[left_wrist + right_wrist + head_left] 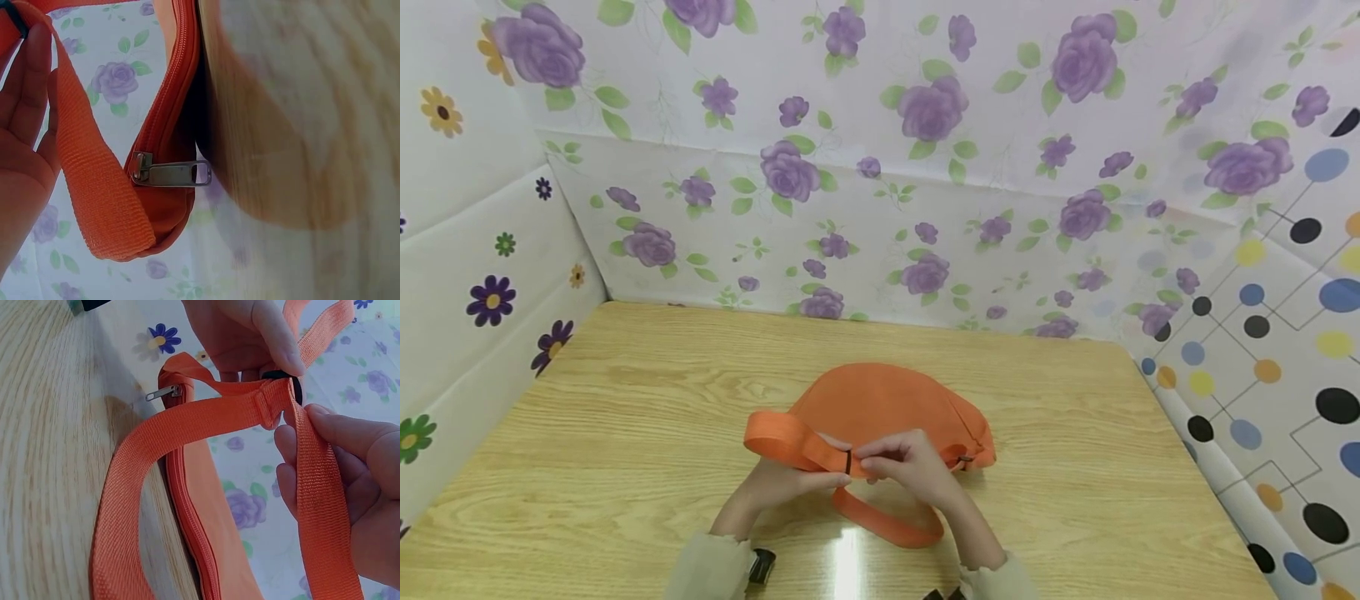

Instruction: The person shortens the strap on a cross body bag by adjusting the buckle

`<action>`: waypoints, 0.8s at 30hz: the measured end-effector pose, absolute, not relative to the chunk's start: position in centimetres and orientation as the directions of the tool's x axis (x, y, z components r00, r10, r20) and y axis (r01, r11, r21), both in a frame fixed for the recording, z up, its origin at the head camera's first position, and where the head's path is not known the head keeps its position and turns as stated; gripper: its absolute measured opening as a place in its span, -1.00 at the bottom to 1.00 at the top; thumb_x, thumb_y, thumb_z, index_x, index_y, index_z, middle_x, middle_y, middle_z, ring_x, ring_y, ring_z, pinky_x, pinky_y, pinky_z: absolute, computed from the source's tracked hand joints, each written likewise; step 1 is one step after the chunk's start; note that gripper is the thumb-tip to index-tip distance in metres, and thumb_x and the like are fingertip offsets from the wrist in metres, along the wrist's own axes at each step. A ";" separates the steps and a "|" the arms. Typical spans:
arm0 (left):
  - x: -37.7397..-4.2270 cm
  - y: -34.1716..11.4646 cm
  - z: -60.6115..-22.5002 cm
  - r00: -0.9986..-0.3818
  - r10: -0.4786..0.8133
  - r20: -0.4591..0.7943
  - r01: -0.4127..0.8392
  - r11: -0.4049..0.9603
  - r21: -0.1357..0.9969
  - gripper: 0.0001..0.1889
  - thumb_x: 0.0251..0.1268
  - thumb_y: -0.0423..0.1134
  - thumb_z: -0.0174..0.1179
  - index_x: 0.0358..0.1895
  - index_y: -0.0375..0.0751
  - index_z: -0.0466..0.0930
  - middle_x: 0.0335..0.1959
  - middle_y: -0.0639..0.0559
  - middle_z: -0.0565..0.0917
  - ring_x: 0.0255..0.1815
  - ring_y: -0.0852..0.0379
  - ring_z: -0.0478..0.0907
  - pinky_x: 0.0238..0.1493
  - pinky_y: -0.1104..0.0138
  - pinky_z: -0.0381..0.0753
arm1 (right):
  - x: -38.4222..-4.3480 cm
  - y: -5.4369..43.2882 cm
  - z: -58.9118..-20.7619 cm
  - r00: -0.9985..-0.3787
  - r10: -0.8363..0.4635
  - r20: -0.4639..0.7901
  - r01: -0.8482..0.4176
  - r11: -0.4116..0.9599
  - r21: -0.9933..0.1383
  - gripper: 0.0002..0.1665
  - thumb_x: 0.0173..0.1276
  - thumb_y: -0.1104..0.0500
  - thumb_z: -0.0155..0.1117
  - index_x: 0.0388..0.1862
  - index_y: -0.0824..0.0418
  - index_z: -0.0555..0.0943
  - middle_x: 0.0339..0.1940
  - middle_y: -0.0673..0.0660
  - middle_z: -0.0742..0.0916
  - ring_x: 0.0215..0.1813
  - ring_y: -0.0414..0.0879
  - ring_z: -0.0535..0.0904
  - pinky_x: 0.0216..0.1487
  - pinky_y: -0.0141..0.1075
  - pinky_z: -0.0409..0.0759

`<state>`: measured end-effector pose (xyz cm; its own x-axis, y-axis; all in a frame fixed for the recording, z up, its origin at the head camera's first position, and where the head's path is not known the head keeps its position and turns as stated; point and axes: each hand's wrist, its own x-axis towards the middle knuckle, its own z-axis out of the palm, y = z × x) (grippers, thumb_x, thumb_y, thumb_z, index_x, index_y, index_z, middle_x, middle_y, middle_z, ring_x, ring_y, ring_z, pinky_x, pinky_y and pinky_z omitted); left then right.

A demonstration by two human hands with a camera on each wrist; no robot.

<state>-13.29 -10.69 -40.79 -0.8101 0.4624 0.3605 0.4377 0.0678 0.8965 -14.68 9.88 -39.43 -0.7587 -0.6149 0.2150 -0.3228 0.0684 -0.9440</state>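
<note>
Strap [775, 433] of orange webbing passes between the fingers of both hands, with a black slider [848, 462] threaded on it right at the fingertips. The left hand [782, 483] holds the webbing at the slider, thumb on the near side and the other fingers behind. The right hand [913, 467] pinches the webbing between thumb and fingers just right of the slider, near the left fingertips. To the left of the left fingers the strap stands out in a rounded loop; nearer the person, below both sets of fingers, another length curves above the tabletop [625, 400].

The orange bag [880, 400] rests on the tabletop just beyond the fingers, its curved edge facing away from them. In the left wrist view, its zipper [174, 75] and metal pull [172, 174] show to the right of the left fingers. Well beyond all the fingers, a purple-flowered sheet [925, 275] covers the wall.
</note>
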 end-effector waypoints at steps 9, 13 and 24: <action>-13.3 -10.5 -40.8 -0.776 0.493 0.393 0.455 0.005 0.891 -0.73 -0.04 -0.55 0.26 -0.19 -0.55 0.54 -0.29 -0.31 0.61 -0.30 0.06 0.58 -0.30 0.29 0.56 | -14.6 9.7 -39.1 -0.780 -0.604 0.165 -0.291 0.116 -0.950 -0.82 0.20 0.46 0.13 -0.24 0.57 0.58 -0.40 0.39 0.66 -0.45 0.18 0.58 -0.42 -0.34 0.57; -13.3 -10.6 -40.7 -0.770 0.493 0.406 0.469 0.006 0.883 -0.72 -0.05 -0.57 0.25 -0.19 -0.58 0.53 -0.30 -0.34 0.60 -0.30 0.10 0.58 -0.31 0.30 0.56 | -14.6 9.6 -39.0 -0.780 -0.606 0.157 -0.287 0.123 -0.950 -0.82 0.19 0.48 0.13 -0.24 0.57 0.58 -0.38 0.40 0.66 -0.44 0.19 0.58 -0.42 -0.35 0.56; -13.2 -10.5 -40.7 -0.769 0.513 0.381 0.424 -0.037 0.905 -0.74 -0.03 -0.56 0.24 -0.20 -0.58 0.53 -0.34 -0.35 0.60 -0.45 0.12 0.59 -0.45 0.24 0.58 | -14.4 10.0 -38.2 -0.773 -0.631 0.069 -0.231 0.178 -0.957 -0.79 0.22 0.44 0.13 -0.17 0.50 0.58 -0.37 0.34 0.67 -0.41 0.12 0.58 -0.41 -0.42 0.52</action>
<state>-13.24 -10.50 -40.66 -0.7695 0.5126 0.3810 0.4236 -0.0368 0.9051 -14.39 10.05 -38.24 -0.7728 -0.6310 0.0687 -0.2307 0.1783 -0.9565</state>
